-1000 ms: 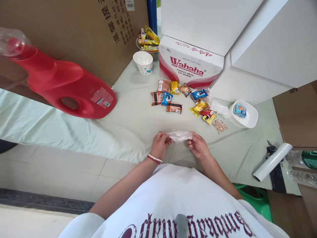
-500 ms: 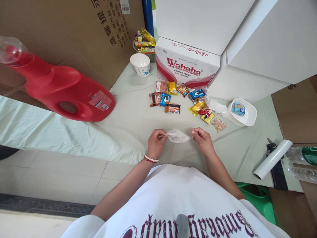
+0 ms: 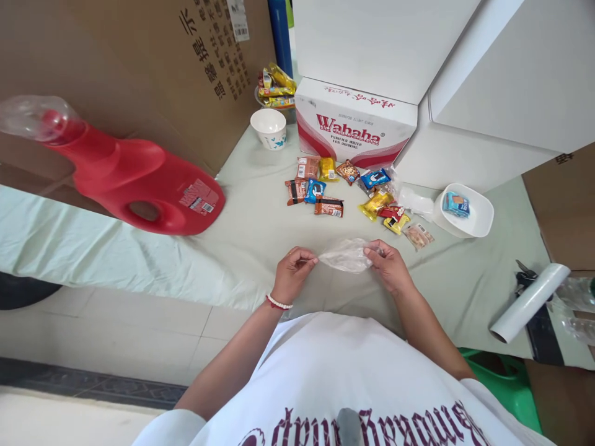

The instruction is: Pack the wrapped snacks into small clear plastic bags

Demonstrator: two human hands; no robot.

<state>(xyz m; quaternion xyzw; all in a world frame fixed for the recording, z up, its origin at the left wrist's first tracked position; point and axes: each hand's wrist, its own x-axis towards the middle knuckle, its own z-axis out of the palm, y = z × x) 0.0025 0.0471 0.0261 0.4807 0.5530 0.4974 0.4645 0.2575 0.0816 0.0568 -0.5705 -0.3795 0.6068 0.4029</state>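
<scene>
A clear, thin plastic bag (image 3: pixel 344 255) is stretched between my two hands, above the front part of the cloth-covered table (image 3: pixel 251 217). My left hand (image 3: pixel 294 272) pinches its narrow, gathered end between thumb and fingers. At the wider end, my right hand (image 3: pixel 387 265) is closed on the plastic. Beyond the bag lie several small wrapped snacks, among them a brown packet (image 3: pixel 329 206), a blue packet (image 3: pixel 315 191) and a yellow packet (image 3: pixel 375 204). A pale packet (image 3: pixel 418 236) lies nearest my right hand.
A red jug (image 3: pixel 153 179) stands at left. Behind the snacks are a Wahaha carton (image 3: pixel 356 127), a paper cup (image 3: pixel 270 129) and a bowl of yellow-wrapped snacks (image 3: pixel 277 93). To the right are a white container (image 3: pixel 483 217) holding a blue packet, and a white roll (image 3: pixel 530 303).
My hands have moved farther apart, and the bag, earlier short and bunched, is now longer and more spread out. The snacks have stayed in place while the camera view shifted slightly.
</scene>
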